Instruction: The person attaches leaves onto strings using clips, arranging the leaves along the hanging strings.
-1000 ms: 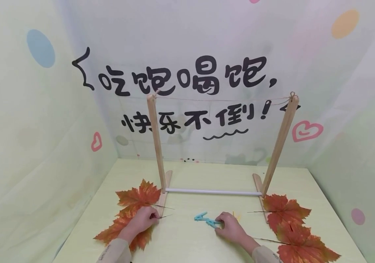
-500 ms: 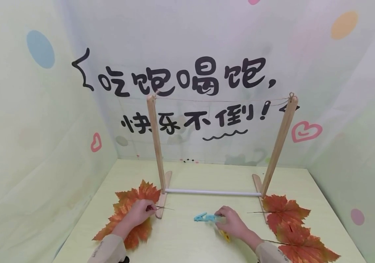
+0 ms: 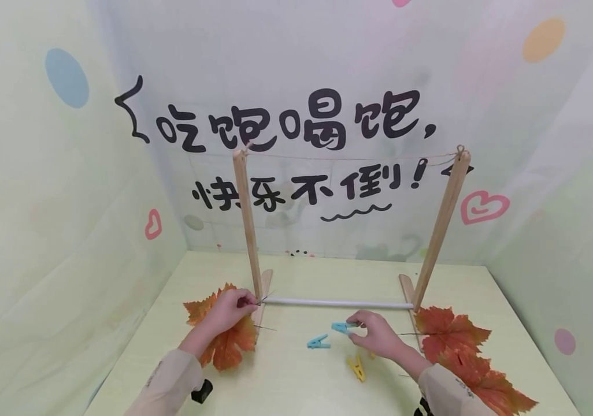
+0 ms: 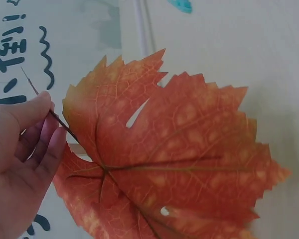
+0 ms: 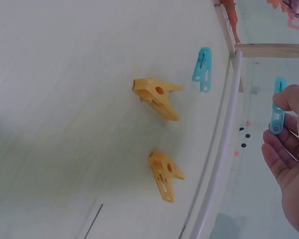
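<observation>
The left hand [image 3: 231, 310] pinches the stem [image 4: 69, 131] of a raised red-orange maple leaf [image 4: 189, 142] near the left wooden post [image 3: 250, 231]; the right hand [image 3: 377, 336] grips a blue clothespin [image 5: 277, 114] above the table [image 3: 286, 384]. So narrow a pinch could let the leaf twist against the post; an off-centre squeeze could flip the clothespin loose.

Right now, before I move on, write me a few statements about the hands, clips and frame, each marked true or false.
1. The left hand pinches a leaf by its stem. True.
2. The right hand holds a yellow clip. False: it holds a blue clip.
3. Two yellow clips lie on the table. True.
4. A leaf hangs from the string. False: no leaf hangs there.
5. The white rod joins the tops of the posts. False: it runs low between them.
</observation>
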The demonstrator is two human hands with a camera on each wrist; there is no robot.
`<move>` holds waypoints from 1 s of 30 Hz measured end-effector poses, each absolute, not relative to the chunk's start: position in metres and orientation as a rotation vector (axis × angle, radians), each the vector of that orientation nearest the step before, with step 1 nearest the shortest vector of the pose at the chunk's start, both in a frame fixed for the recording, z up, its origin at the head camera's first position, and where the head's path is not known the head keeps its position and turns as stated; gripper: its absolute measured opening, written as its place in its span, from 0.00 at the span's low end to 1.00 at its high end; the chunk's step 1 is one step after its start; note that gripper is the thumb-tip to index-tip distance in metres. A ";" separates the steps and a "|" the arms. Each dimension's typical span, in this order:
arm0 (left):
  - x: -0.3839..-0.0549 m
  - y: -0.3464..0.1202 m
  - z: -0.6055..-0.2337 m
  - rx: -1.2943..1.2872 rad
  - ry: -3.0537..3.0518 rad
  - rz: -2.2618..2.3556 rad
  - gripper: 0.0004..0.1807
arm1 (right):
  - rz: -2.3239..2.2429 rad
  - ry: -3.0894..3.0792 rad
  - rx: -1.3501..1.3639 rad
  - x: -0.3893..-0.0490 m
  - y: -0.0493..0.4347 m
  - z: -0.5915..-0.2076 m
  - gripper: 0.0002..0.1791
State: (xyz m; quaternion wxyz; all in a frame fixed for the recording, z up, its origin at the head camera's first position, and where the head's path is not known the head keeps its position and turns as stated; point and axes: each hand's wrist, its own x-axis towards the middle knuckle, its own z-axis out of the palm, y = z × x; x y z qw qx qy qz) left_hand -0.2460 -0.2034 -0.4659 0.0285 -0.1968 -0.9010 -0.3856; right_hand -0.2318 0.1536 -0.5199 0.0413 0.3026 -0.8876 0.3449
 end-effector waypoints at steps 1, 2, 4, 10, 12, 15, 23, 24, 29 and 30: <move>-0.247 -0.202 -0.462 -0.602 -2.771 -1.200 0.03 | 1.048 -2.718 0.924 -0.233 0.155 -0.518 0.11; -0.248 -0.200 -0.459 -0.596 -2.764 -1.207 0.04 | 1.043 -2.716 0.923 -0.234 0.156 -0.515 0.11; -0.250 -0.197 -0.454 -0.570 -2.754 -1.223 0.04 | 1.044 -2.711 0.921 -0.235 0.158 -0.511 0.11; -0.252 -0.186 -0.441 -0.481 -2.713 -1.266 0.03 | 1.081 -2.701 0.964 -0.238 0.164 -0.499 0.11; -0.254 -0.182 -0.435 -0.464 -2.701 -1.276 0.04 | 1.087 -2.689 0.986 -0.240 0.165 -0.494 0.11; -0.256 -0.176 -0.425 -0.413 -2.687 -1.312 0.04 | 1.095 -2.663 1.013 -0.244 0.165 -0.487 0.11; -0.260 -0.164 -0.404 -0.410 -2.568 -1.329 0.03 | 1.107 -2.610 1.045 -0.250 0.165 -0.468 0.11; -0.261 -0.163 -0.402 -0.412 -2.547 -1.322 0.03 | 1.102 -2.607 1.054 -0.250 0.165 -0.466 0.11; -0.264 -0.158 -0.396 -0.424 -2.456 -1.278 0.04 | 1.103 -2.564 1.100 -0.254 0.164 -0.456 0.11; -0.265 -0.157 -0.394 -0.426 -2.439 -1.272 0.04 | 1.103 -2.551 1.106 -0.255 0.164 -0.454 0.11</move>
